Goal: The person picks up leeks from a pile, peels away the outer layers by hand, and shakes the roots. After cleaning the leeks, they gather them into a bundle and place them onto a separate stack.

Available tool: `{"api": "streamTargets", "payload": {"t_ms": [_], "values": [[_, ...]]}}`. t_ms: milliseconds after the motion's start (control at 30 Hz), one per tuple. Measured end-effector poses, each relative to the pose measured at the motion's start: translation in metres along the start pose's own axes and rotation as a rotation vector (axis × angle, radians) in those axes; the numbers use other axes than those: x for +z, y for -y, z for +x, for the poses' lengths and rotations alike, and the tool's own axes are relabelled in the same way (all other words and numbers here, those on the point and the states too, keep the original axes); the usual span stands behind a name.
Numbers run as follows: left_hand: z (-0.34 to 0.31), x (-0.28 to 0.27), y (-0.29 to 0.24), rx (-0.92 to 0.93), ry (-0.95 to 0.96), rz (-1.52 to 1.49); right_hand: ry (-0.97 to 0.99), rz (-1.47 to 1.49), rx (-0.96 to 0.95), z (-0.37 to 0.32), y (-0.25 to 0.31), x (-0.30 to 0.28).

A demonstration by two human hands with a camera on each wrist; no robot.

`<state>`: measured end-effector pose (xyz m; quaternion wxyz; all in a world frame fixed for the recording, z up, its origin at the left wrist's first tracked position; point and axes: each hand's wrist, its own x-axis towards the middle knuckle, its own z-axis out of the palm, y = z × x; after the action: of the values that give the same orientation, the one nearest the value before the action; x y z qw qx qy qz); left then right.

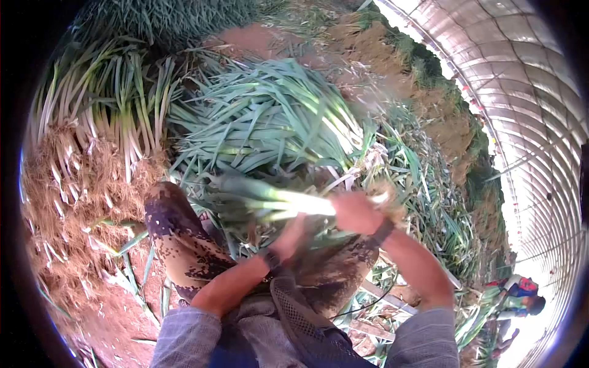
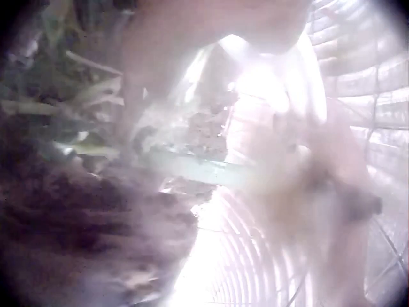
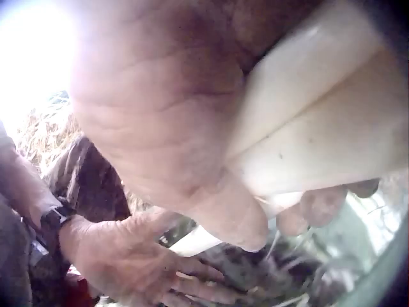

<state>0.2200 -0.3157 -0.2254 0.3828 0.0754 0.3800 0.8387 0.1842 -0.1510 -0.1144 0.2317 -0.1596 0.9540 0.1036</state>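
In the head view, my right hand (image 1: 356,211) grips a few leeks (image 1: 304,203) by their white stems, the green leaves pointing left and the roots to the right. The right wrist view shows the thumb and fingers of that hand wrapped round the thick white stems (image 3: 319,115). My left hand (image 1: 289,238) is just below the leeks, blurred. From the right wrist it appears with fingers extended and spread, and a thin white stalk (image 3: 195,242) lies beside its thumb. The left wrist view is heavily blurred and washed out.
A large heap of leeks (image 1: 264,116) lies ahead, with loose leaf scraps (image 1: 429,190) to its right. More leeks with bushy roots (image 1: 92,165) are piled at left. My knees flank the work. Another person (image 1: 521,297) is at far right under the arched greenhouse frame (image 1: 521,92).
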Motion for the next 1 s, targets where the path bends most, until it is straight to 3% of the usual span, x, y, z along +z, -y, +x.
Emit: {"api": "streamTargets", "payload": {"t_ms": [67, 100, 133, 167, 233, 300, 367, 433, 467, 500, 533, 567, 600, 633, 700, 767, 800, 833, 867, 933, 1000], "values": [[0.053, 0.003, 0.012, 0.138, 0.032, -0.014, -0.109, -0.01, 0.1, -0.03, -0.002, -0.053], [0.063, 0.025, -0.011, 0.105, -0.05, -0.174, -0.2, -0.1, 0.128, -0.041, -0.01, -0.066], [0.06, 0.047, -0.039, 0.242, -0.033, -0.247, -0.398, -0.146, 0.087, -0.054, -0.014, -0.076], [0.077, 0.051, -0.052, 0.392, 0.014, -0.247, -0.41, -0.149, 0.109, -0.057, -0.019, -0.079], [0.079, 0.054, -0.086, 0.493, 0.106, -0.187, -0.607, -0.108, 0.111, -0.052, -0.025, -0.079], [0.069, 0.047, -0.106, 0.441, -0.042, -0.212, -0.667, 0.013, 0.082, -0.026, -0.023, -0.066], [0.071, 0.021, -0.108, 0.457, -0.113, -0.282, -0.514, 0.531, 0.167, 0.004, -0.003, -0.053], [0.067, -0.004, -0.108, 0.433, -0.191, -0.407, -0.493, 0.482, 0.129, 0.037, 0.013, -0.031], [0.064, -0.02, -0.105, 0.402, -0.169, -0.294, -0.483, 0.448, 0.097, 0.049, 0.02, -0.021], [0.078, -0.045, -0.099, 0.423, -0.292, -0.156, -0.464, 0.411, 0.063, 0.058, 0.03, -0.011], [0.085, -0.08, -0.09, 0.602, -0.397, 0.289, -0.638, 0.309, -0.057, 0.067, 0.041, 0.007], [0.096, -0.116, -0.08, 0.755, -0.486, 0.748, -0.62, 0.315, -0.074, 0.065, 0.05, 0.007], [0.126, -0.148, -0.068, 0.834, -0.495, 0.421, -0.455, 0.523, -0.026, 0.058, 0.06, -0.002], [0.078, -0.094, -0.122, 0.401, -0.55, -0.196, -0.284, 0.728, 0.031, 0.056, 0.067, -0.005], [0.085, -0.118, -0.14, 0.383, -0.586, -0.207, -0.264, 0.837, 0.0, 0.049, 0.063, 0.004], [0.083, -0.121, -0.16, 0.368, -0.545, -0.213, -0.041, 1.215, -0.077, 0.032, 0.064, -0.005], [0.085, -0.125, -0.172, 0.362, -0.501, -0.216, -0.092, 1.272, -0.174, 0.04, 0.061, 0.02], [0.092, -0.138, -0.183, 0.341, -0.493, -0.251, -0.059, 1.508, -0.142, 0.027, 0.072, 0.032], [0.091, -0.142, -0.195, 0.362, -0.514, -0.229, 0.102, 1.371, -0.179, 0.02, 0.073, 0.045], [0.097, -0.155, -0.213, 0.397, -0.563, -0.208, -0.019, 1.229, -0.367, -0.028, 0.082, 0.049], [0.095, -0.164, -0.225, 0.39, -0.639, -0.186, 0.099, 0.872, -0.494, -0.054, 0.048, 0.064]]}}
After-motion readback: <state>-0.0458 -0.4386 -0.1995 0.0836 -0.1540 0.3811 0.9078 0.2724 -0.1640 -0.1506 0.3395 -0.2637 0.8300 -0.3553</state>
